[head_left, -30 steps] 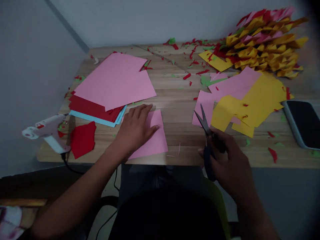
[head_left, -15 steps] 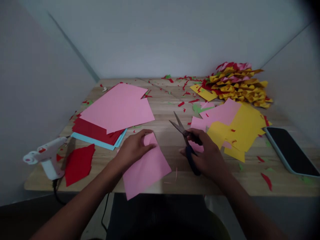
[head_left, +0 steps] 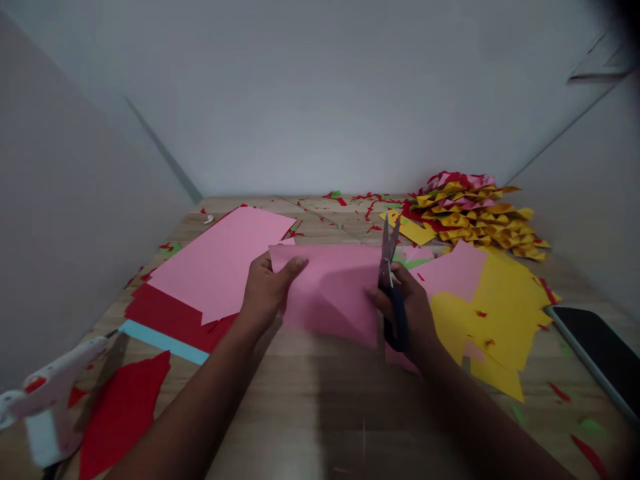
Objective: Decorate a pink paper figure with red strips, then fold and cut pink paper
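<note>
A pink sheet of paper (head_left: 330, 287) is held up above the table in front of me. My left hand (head_left: 265, 290) pinches its left edge, thumb on the near face. In my right hand (head_left: 407, 307) is a pair of scissors (head_left: 393, 280) with dark blue handles, its blades pointing up and slightly apart. The scissors overlap the sheet's right edge, and my right thumb lies against the paper there. Whether the right fingers also grip the sheet is hard to make out.
Pink sheets (head_left: 225, 260) lie over red sheets (head_left: 170, 317) and a light blue sheet (head_left: 160, 340) at left. A glue gun (head_left: 55, 393) and red paper (head_left: 127, 413) lie nearer. To the right are yellow sheets (head_left: 505, 313), a phone (head_left: 600, 353) and a folded-paper pile (head_left: 480, 217).
The pink sheet has been raised off the table and turned lengthwise between my hands. The scissors have tilted upright at its right edge. My view has tipped upward.
</note>
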The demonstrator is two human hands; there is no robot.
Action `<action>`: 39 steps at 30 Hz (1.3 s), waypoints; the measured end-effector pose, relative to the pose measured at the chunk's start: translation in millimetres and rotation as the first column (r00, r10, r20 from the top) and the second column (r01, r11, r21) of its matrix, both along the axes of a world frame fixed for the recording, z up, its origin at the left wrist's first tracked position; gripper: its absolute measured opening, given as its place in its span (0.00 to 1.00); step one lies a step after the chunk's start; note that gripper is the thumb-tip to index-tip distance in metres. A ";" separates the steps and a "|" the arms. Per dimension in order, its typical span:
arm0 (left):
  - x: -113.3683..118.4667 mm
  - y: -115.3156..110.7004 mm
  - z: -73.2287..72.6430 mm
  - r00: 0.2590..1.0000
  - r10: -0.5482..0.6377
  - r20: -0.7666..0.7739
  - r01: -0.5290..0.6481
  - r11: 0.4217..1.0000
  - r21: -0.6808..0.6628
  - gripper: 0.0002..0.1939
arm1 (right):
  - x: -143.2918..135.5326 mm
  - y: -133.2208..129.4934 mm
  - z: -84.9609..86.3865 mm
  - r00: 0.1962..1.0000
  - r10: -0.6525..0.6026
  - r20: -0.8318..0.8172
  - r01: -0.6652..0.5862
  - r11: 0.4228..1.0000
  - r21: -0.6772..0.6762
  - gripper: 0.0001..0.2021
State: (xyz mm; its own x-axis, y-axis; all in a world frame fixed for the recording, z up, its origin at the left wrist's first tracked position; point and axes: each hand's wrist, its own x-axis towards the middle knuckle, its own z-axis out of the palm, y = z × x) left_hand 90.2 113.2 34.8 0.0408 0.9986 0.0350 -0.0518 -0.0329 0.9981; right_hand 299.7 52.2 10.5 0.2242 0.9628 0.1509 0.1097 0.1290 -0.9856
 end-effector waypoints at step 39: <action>-23.1 -12.7 -1.7 0.885 -0.014 -0.466 0.191 0.923 0.334 0.10 | 21.7 -35.2 5.4 0.910 0.348 0.227 -0.331 0.937 -0.107 0.24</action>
State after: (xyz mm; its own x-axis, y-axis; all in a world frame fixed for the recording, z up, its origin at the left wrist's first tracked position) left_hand 67.1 100.5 33.0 0.2412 0.9079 0.3428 0.3729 -0.4129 0.8309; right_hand 321.4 16.9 15.9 -0.1530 0.9838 0.0936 0.3039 0.1370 -0.9428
